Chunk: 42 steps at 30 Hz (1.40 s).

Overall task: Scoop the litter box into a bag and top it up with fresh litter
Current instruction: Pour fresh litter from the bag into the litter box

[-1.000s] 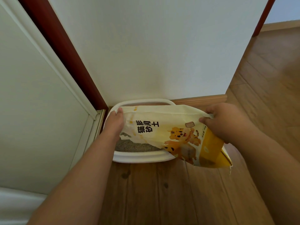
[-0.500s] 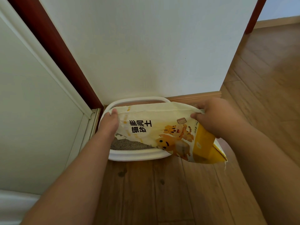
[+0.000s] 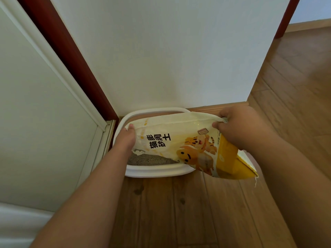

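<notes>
1. The one camera sits on my head, looking forward and steeply down.
2. It faces a white wall point(image 3: 161, 51) filling the upper middle of the frame, with wood floor point(image 3: 179, 212) along the bottom and right.
3. It sits close: my forearms enter from both lower corners.
4. Its wide lens seems to bend the door frame point(image 3: 68, 59) at upper left.

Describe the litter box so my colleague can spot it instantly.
Find the corner where the white wall meets the red door frame. On the wood floor there sits the litter box: white, round-cornered, holding grey litter, partly covered by a yellow cartoon-tiger bag.
</notes>
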Each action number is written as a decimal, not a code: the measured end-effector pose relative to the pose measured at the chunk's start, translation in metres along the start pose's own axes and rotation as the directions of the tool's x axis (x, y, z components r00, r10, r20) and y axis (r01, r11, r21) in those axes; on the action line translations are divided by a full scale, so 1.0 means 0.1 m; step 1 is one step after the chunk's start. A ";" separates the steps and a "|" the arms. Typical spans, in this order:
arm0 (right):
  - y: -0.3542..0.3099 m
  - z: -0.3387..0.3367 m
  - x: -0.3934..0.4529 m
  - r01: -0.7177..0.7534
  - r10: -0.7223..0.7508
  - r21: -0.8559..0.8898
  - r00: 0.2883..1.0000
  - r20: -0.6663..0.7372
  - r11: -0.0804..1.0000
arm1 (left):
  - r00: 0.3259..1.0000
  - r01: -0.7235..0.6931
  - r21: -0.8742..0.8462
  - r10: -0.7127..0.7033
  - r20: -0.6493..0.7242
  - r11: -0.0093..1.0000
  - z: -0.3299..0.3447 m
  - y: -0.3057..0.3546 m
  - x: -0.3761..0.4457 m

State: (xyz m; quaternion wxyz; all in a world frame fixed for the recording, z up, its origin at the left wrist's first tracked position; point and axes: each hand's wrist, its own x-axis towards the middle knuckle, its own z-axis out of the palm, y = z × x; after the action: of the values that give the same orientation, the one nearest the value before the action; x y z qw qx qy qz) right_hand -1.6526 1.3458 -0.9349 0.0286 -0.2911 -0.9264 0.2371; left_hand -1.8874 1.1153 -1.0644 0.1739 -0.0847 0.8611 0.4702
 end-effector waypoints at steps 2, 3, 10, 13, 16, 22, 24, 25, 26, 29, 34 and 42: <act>0.01 -0.01 0.00 -0.004 0.004 -0.007 1.000 -0.001 1.000 | 1.000 -0.020 0.004 0.020 -0.009 1.000 0.03 0.03 -0.02; 0.01 -0.02 0.00 -0.005 0.005 -0.010 1.000 0.000 1.000 | 1.000 -0.026 0.006 0.026 -0.005 1.000 0.05 0.04 -0.03; 0.04 -0.05 0.00 -0.026 0.026 -0.010 0.999 0.019 1.000 | 1.000 -0.025 0.081 0.024 0.011 0.996 0.12 0.05 -0.06; 0.06 -0.06 0.01 -0.033 0.034 -0.019 0.999 0.032 0.999 | 1.000 -0.006 0.069 0.005 0.018 0.998 0.12 0.06 -0.06; 0.05 -0.05 0.02 -0.031 0.032 -0.028 0.999 0.038 0.999 | 1.000 0.003 0.044 -0.005 0.024 0.999 0.11 0.07 -0.08; -0.02 0.03 0.03 -0.015 0.015 -0.016 0.999 0.049 1.000 | 0.993 -0.026 -0.035 0.021 -0.115 0.999 0.04 0.04 -0.13; -0.06 0.06 0.04 -0.008 0.008 -0.001 0.998 0.058 1.000 | 0.979 -0.051 -0.030 0.044 -0.199 0.998 0.01 0.00 -0.11; -0.08 0.08 0.04 -0.002 0.002 0.003 0.998 0.064 1.000 | 0.969 -0.063 -0.018 0.056 -0.242 0.998 0.00 -0.01 -0.12; -0.10 0.11 0.04 0.005 -0.005 0.007 0.998 0.068 1.000 | 0.958 -0.073 0.003 0.071 -0.277 0.997 -0.02 -0.01 -0.12; -0.13 0.20 0.04 0.006 -0.008 0.019 0.996 0.085 1.000 | 0.958 -0.072 0.032 0.078 -0.274 0.997 -0.09 -0.02 -0.13; -0.18 0.20 0.03 0.015 -0.015 -0.001 0.996 0.091 1.000 | 0.991 -0.008 -0.077 -0.003 -0.134 0.997 -0.18 -0.03 -0.04; -0.13 0.07 0.01 -0.019 0.020 -0.010 0.997 0.075 1.000 | 0.998 0.068 -0.140 -0.068 0.001 0.988 -0.09 -0.01 -0.04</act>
State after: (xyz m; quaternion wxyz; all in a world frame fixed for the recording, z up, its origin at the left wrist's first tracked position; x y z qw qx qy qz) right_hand -1.6618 1.3341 -0.9356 -0.0098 -0.2910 -0.9251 0.2437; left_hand -1.8852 1.1076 -1.0588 0.1820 -0.1267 0.8230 0.5229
